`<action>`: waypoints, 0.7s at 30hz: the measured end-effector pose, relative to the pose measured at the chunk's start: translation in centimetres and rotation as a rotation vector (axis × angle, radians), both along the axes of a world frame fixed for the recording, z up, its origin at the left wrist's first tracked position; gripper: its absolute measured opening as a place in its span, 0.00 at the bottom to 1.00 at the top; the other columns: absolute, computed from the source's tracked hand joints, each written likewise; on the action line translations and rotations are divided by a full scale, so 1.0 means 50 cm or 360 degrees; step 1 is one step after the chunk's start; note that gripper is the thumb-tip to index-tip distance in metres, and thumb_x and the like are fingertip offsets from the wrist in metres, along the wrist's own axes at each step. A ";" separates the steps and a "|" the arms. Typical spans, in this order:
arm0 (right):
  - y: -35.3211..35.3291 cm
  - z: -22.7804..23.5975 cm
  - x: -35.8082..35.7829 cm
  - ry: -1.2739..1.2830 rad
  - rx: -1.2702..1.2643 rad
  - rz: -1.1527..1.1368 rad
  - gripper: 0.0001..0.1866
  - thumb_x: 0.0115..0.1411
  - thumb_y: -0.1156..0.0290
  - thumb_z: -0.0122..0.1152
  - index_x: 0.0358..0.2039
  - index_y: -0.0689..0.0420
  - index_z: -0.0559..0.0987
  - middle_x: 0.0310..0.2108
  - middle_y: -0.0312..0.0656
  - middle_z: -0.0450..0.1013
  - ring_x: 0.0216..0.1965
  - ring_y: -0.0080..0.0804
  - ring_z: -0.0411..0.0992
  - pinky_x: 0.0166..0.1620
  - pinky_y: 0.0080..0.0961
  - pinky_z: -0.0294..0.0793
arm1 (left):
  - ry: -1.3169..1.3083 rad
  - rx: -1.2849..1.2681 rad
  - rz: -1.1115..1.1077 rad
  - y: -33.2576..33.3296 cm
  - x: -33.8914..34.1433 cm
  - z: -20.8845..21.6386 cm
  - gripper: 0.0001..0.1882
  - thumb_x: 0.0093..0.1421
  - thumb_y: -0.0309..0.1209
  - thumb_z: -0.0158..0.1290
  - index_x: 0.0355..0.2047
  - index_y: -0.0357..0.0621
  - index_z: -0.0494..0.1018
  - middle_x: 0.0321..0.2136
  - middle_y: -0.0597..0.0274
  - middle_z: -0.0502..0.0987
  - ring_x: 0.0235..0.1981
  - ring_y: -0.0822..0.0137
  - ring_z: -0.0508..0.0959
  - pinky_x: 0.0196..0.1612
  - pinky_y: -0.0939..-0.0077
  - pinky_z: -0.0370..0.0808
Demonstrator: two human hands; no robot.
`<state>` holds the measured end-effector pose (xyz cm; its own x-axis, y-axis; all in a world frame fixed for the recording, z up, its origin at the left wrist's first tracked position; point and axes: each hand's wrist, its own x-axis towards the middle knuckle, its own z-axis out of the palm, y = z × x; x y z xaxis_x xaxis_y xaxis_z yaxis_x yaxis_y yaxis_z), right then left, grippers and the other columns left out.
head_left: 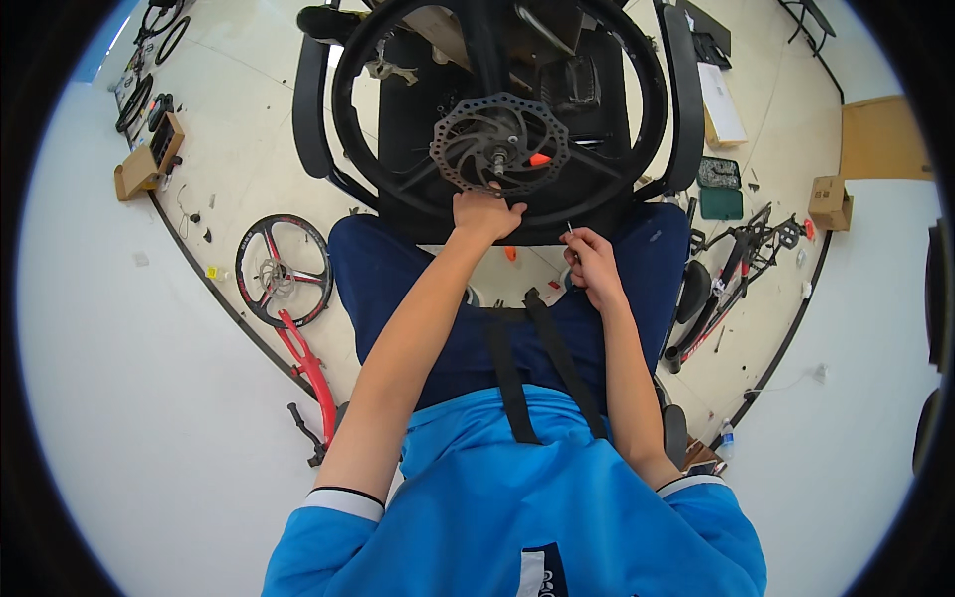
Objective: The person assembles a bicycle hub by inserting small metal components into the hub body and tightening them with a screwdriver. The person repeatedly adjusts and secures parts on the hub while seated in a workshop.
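Note:
A black bicycle wheel [652, 95] with broad spokes lies flat on a black chair in front of me. A perforated metal brake disc [460, 138] sits around its hub, and the axle [499, 162] points up at me. My left hand [483, 216] is over the near rim, fingertips at the disc's near edge, thumb stretched out to the right. What its folded fingers touch underneath is hidden. Beside the rim, to the right, my right hand [594, 269] pinches a small thin metal piece [570, 227], too small to name.
Chair armrests [684, 109] flank the wheel. Orange-handled tools and a black box-like part [570, 82] show through the spokes. Left on the floor lie another wheel [244, 264] and a red frame part [316, 383]. A green case [720, 204] and a black bike frame [731, 294] lie right.

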<state>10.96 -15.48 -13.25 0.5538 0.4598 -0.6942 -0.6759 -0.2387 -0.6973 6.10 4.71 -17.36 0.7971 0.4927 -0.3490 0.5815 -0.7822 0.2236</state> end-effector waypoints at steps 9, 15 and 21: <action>0.024 0.002 0.020 0.0026 -0.0048 0.0031 0.08 0.65 0.68 0.52 0.36 0.59 0.75 0.19 0.31 0.64 0.14 0.13 0.53 0.17 0.15 0.48 | 0.0311 -0.0654 0.0295 0.071 0.043 -0.063 0.23 0.44 0.50 0.62 0.31 0.44 0.75 0.33 0.60 0.78 0.39 0.60 0.78 0.46 0.64 0.75; 0.025 -0.001 0.054 0.0031 0.0014 0.0011 0.08 0.65 0.69 0.51 0.34 0.59 0.75 0.18 0.31 0.63 0.13 0.13 0.52 0.16 0.14 0.47 | -0.0235 -0.0603 0.0300 0.068 0.003 -0.029 0.10 0.45 0.34 0.63 0.25 0.43 0.78 0.26 0.55 0.80 0.31 0.57 0.81 0.37 0.65 0.79; 0.010 -0.003 0.054 0.0016 0.0028 0.0053 0.11 0.66 0.68 0.49 0.36 0.61 0.75 0.18 0.30 0.63 0.12 0.11 0.49 0.16 0.14 0.45 | -0.0791 -0.0699 0.0442 0.049 -0.028 -0.029 0.09 0.49 0.25 0.60 0.33 0.39 0.80 0.29 0.52 0.81 0.31 0.59 0.82 0.37 0.70 0.78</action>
